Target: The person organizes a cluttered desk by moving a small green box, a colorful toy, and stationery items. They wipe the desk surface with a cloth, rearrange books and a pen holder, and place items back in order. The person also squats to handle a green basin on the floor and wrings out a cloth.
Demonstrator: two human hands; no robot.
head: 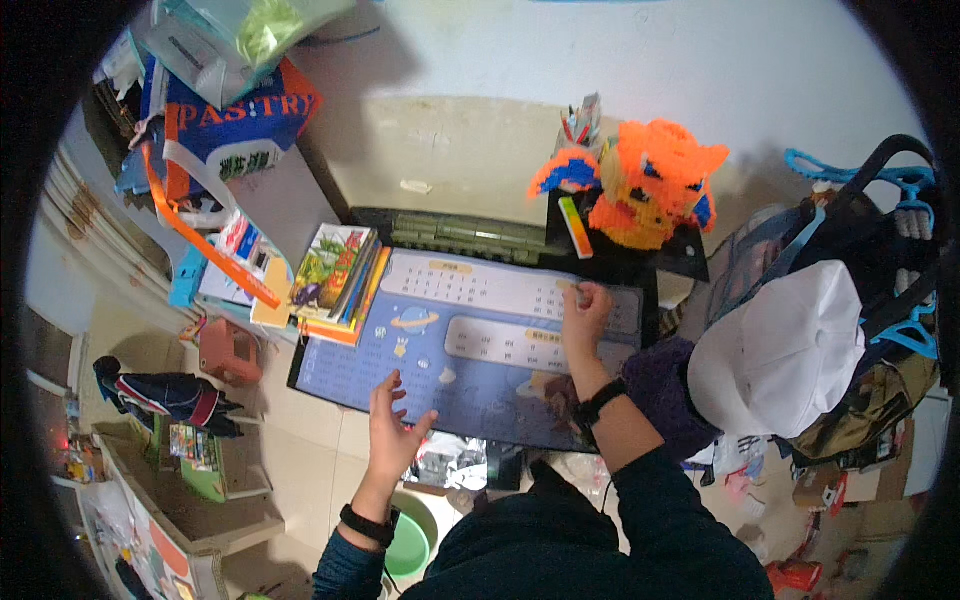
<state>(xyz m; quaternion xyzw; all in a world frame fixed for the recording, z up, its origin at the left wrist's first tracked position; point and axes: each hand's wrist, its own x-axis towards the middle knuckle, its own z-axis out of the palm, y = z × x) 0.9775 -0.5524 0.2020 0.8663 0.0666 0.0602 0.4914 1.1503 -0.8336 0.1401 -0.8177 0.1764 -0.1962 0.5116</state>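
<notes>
A blue desk mat [487, 397] printed with planets and tables of characters covers the dark desk before me. My left hand [397, 431] hovers near its front edge, fingers apart, holding nothing. Over the mat's right part, my right hand [586, 319] has its fingers curled with thumb and fingertips close together. Whether something small is pinched there cannot be made out. A stack of books [334, 277] lies at the mat's left end. Right of my right forearm are a white cap [776, 352] and a dark purple cloth item [660, 394].
Behind the mat stand an orange figure [652, 195], a pen holder [581, 127] and a rainbow-coloured box [575, 227]. A blue and orange bag [240, 124] rises at the back left. Bags [757, 232] crowd the right. A green basin [409, 536] sits on the floor.
</notes>
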